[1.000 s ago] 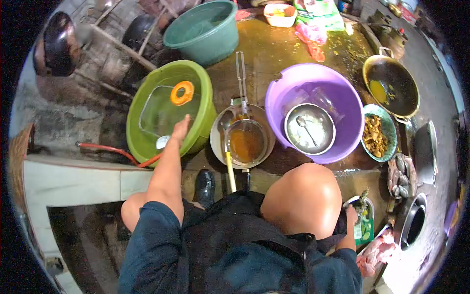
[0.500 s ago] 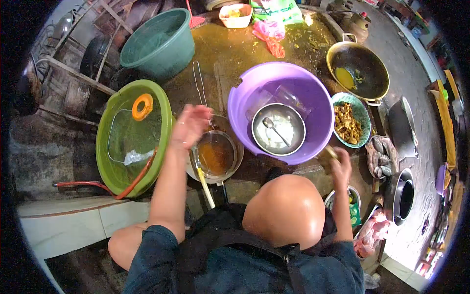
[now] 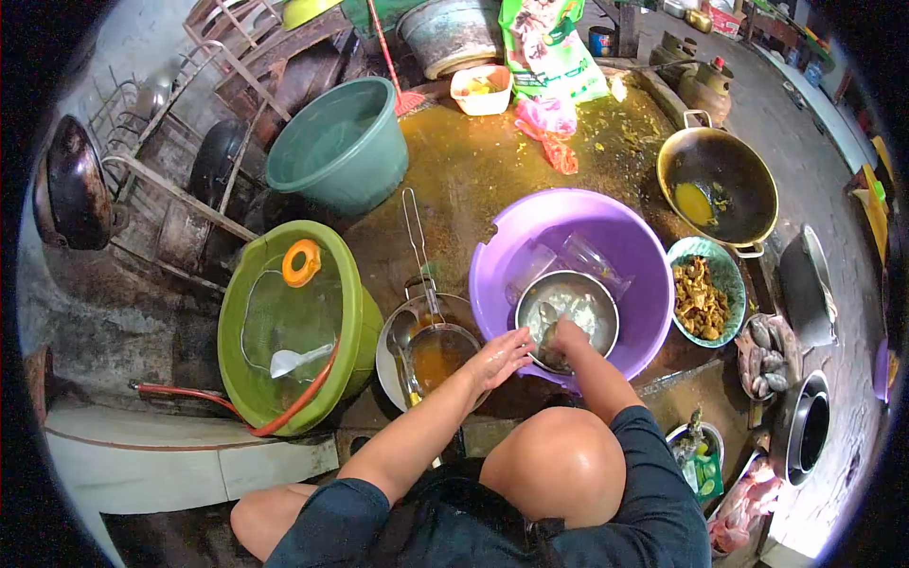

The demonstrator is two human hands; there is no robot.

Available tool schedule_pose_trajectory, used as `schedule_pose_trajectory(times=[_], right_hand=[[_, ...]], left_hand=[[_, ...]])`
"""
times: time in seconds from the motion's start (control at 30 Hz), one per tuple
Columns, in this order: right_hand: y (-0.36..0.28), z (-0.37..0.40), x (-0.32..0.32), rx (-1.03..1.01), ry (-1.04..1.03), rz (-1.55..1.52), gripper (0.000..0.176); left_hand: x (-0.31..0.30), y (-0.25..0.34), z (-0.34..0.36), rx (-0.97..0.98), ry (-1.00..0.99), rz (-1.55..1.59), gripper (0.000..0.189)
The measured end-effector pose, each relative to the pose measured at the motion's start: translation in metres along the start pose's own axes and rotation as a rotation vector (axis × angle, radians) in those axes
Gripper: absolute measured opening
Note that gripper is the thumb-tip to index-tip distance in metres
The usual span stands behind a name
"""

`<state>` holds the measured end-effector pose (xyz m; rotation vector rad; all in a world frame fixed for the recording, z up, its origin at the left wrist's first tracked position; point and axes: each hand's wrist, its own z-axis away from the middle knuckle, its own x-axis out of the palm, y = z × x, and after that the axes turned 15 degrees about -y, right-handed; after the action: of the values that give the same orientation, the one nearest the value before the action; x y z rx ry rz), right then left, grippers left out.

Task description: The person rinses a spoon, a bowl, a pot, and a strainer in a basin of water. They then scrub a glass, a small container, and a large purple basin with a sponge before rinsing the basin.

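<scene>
A metal bowl (image 3: 606, 346) with whitish contents and a spoon (image 3: 547, 312) sits inside the purple tub (image 3: 492, 275). My right hand (image 3: 565, 339) reaches down into this bowl, its fingers largely hidden, and what they hold cannot be made out. Beside the bowl, over the tub's near rim, my left hand (image 3: 499, 360) hovers with fingers stretched out and nothing in it. Clear plastic bags (image 3: 592, 260) lie in the tub behind the bowl. Left of the tub, a wire strainer (image 3: 443, 355) rests over a pan with brownish liquid.
On the left stand a green tub (image 3: 294, 331) with water and a teal tub (image 3: 346, 151). A bowl of cooked pieces (image 3: 701, 298), a wok (image 3: 720, 180) and black pots (image 3: 810, 426) are on the right. A red hose (image 3: 204, 393) runs into the green tub.
My left hand has moved right, from above the strainer to the purple tub. My right hand has gone from the tub's right side into the metal bowl. The view has shifted.
</scene>
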<state>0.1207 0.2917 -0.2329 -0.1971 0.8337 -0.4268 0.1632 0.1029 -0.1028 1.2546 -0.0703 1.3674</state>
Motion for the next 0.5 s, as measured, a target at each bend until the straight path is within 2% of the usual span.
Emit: schedule_pose_trajectory(times=[0.07,0.1,0.13,0.2,0.23,0.3,0.33,0.37,0.47,0.5], right_hand=[[-0.001,-0.007,-0.006,-0.074,-0.375,0.077,0.058],[-0.002,-0.007,-0.007,-0.070,-0.372,0.082,0.058],[-0.012,0.006,-0.017,-0.063,-0.320,-0.150,0.056],[-0.041,0.058,-0.054,-0.221,-0.204,-0.391,0.051],[-0.052,0.065,-0.059,-0.217,-0.208,-0.379,0.051],[-0.066,0.072,-0.060,-0.335,-0.071,-0.640,0.044],[-0.072,0.071,-0.058,-0.350,0.013,-0.552,0.041],[-0.078,0.071,-0.055,-0.361,0.094,-0.467,0.039],[-0.100,0.082,-0.049,-0.580,0.042,-0.102,0.035],[-0.110,0.108,-0.060,-0.558,-0.051,-0.415,0.038]], left_hand=[[-0.006,-0.007,-0.006,0.014,0.015,0.020,0.058],[-0.009,-0.009,-0.009,0.037,0.032,0.036,0.065],[-0.008,-0.008,-0.010,0.043,0.028,0.040,0.065],[-0.004,-0.006,-0.010,0.118,0.076,-0.025,0.066],[-0.007,-0.007,-0.013,0.123,0.075,-0.013,0.066],[-0.014,-0.012,-0.021,0.301,0.195,-0.017,0.058],[0.003,-0.001,-0.016,0.302,0.280,0.041,0.052],[0.005,0.006,-0.013,0.298,0.205,0.055,0.040],[-0.008,0.011,-0.022,0.274,0.229,0.264,0.031],[-0.006,0.015,-0.019,0.259,0.267,0.302,0.031]])
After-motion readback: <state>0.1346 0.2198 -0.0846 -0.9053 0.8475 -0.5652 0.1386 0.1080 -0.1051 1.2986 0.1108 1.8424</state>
